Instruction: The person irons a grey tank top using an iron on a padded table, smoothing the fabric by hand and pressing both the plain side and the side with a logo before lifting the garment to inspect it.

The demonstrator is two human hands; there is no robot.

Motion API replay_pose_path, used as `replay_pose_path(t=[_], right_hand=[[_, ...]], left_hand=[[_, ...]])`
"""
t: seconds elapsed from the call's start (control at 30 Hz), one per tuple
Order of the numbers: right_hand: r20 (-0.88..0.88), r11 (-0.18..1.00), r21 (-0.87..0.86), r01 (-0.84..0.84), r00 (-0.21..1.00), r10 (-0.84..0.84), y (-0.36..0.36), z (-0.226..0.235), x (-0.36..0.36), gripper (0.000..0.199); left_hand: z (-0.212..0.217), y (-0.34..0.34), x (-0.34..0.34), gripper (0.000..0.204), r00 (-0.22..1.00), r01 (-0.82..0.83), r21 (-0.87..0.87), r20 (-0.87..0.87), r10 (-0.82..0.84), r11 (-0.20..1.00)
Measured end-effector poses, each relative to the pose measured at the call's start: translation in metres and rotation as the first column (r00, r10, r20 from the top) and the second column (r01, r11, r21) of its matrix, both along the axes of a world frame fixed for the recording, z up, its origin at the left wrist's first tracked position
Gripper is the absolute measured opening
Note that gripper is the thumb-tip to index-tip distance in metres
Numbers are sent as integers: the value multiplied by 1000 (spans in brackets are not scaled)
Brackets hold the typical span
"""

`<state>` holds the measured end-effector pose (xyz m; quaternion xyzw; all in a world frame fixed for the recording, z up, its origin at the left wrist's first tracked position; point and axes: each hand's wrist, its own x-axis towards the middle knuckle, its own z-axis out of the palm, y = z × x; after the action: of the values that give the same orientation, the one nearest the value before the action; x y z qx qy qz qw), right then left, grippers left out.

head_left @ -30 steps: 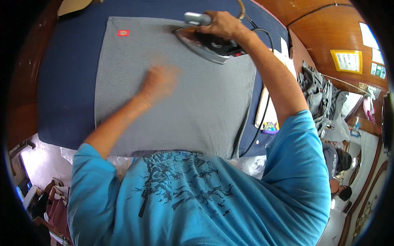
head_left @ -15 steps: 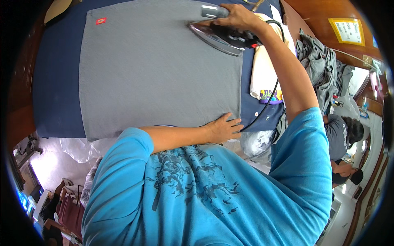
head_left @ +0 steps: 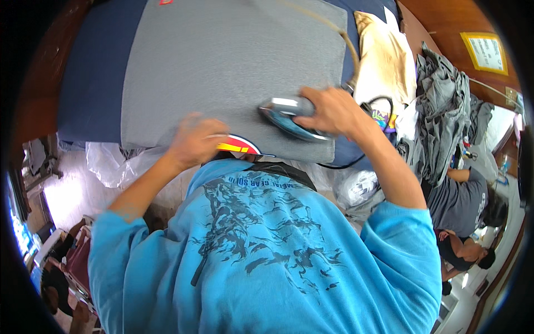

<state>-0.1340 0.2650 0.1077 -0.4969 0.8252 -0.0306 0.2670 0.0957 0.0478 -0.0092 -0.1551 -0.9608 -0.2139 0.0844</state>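
A grey cloth (head_left: 222, 67) lies spread over a dark blue padded surface (head_left: 92, 83). My right hand (head_left: 332, 111) is closed round the handle of a clothes iron (head_left: 286, 119), near the cloth's front right part. Whether the iron's sole touches the cloth I cannot tell. At the front edge, my left hand (head_left: 196, 139) is smeared by motion, so its fingers are unclear. Just beside it shows a curved red, yellow and white thing (head_left: 239, 146) with a dark rim; whether I hold it is not clear.
A tan hose (head_left: 350, 47) and a black cord (head_left: 345, 166) run by the iron. Right of the cloth lies a folded cream garment (head_left: 384, 55), then a heap of grey clothes (head_left: 442, 100). Clear plastic bags (head_left: 114, 164) hang below the front edge. Other people sit at right.
The iron has come toward me in my right hand. My left hand has lifted and moved left along the front edge, uncovering the red and yellow thing. The cloth appears higher in view.
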Motion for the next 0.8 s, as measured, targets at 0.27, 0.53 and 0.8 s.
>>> replay_pose_path(t=[0.27, 0.53, 0.8], right_hand=[[7, 941, -1, 339, 941, -339, 20, 0, 14, 49], [131, 989, -122, 82, 989, -66, -117, -8, 40, 52], [83, 938, -214, -273, 952, 296, -229, -16, 89, 49]], left_hand=[[-107, -57, 122, 61, -38, -525, 767, 412, 911, -369], [-92, -75, 111, 27, 227, -295, 821, 558, 798, -489], [-105, -81, 125, 42, 196, -393, 720, 673, 713, -571]])
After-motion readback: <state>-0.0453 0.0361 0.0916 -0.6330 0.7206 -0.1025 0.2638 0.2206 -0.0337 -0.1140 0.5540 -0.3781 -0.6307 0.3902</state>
